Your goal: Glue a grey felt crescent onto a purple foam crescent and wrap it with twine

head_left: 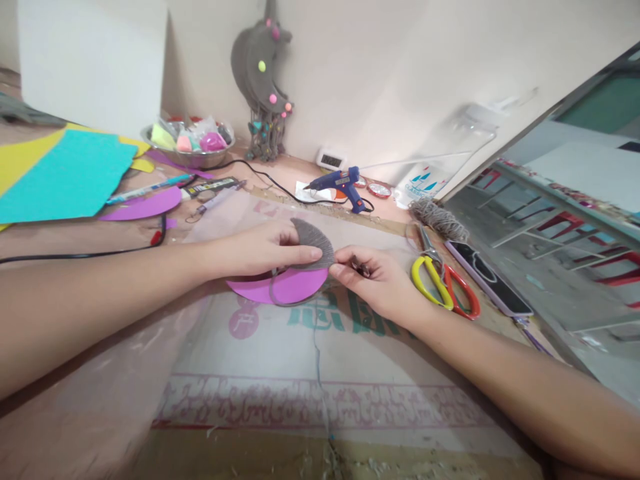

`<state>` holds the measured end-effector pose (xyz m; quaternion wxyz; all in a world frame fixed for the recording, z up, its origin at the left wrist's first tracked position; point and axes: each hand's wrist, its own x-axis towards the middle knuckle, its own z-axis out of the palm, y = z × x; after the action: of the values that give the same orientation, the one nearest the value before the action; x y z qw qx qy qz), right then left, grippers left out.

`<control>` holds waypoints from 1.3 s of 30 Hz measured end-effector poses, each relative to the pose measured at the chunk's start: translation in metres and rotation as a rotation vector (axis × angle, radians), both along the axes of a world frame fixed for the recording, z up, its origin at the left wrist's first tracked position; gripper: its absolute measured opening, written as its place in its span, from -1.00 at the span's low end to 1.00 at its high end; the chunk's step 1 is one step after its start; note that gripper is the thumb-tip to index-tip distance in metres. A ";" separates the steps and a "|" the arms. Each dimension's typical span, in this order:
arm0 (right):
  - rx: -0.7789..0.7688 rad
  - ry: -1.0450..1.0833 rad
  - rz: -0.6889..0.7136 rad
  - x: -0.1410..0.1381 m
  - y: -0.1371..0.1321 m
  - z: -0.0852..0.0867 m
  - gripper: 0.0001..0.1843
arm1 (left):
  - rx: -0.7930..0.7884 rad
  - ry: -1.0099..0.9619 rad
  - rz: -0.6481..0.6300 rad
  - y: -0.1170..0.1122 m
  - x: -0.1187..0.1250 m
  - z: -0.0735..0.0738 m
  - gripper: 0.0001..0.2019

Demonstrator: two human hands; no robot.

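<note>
Near the middle of the mat, a purple foam crescent (280,287) has its upper part wound with grey yarn (314,239). My left hand (265,247) grips the crescent, its thumb lying across the wound part and the other fingers hidden behind. At the crescent's right tip, my right hand (373,277) is closed, thumb and forefinger pinched together at the yarn. Something small and dark shows among its curled fingers; I cannot make out what. A loose loop of the yarn hangs over the bare purple part.
A printed plastic sheet (240,360) covers the work surface. Scissors (445,280), a phone (487,277) and a yarn skein (440,219) lie right. Behind are a blue glue gun (345,183) and a metal bowl (190,159). Foam sheets (70,177) lie left; a decorated grey crescent (255,63) hangs on the wall.
</note>
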<state>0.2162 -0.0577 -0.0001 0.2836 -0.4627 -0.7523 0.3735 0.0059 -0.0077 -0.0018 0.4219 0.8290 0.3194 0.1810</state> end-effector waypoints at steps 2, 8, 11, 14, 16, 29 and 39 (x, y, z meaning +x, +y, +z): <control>-0.006 0.012 -0.002 0.000 0.000 -0.001 -0.80 | -0.009 0.002 0.001 0.000 0.000 0.000 -0.57; -0.037 0.040 0.007 -0.002 0.000 0.000 -0.82 | 0.006 -0.009 0.001 0.000 0.000 0.000 -0.57; -0.040 0.036 0.008 -0.002 0.000 0.001 -0.82 | 0.024 -0.028 -0.020 0.001 0.000 0.000 -0.63; -0.029 0.029 0.010 -0.003 0.001 0.000 -0.81 | 0.022 -0.036 -0.057 0.002 -0.001 -0.001 -0.66; -0.025 0.029 0.010 -0.002 0.001 0.000 -0.81 | 0.024 -0.026 -0.056 0.002 -0.001 -0.001 -0.66; 0.560 -0.297 0.042 0.013 0.001 0.002 -0.75 | 0.022 -0.052 -0.035 0.003 -0.001 -0.003 -0.71; 0.881 -0.571 0.143 0.017 0.001 0.005 -0.74 | 0.009 -0.077 -0.046 0.003 -0.001 -0.001 -0.73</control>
<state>0.2336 -0.0565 0.0047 0.2087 -0.3307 -0.9149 -0.1004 0.0054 -0.0049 -0.0031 0.4342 0.8305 0.2830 0.2042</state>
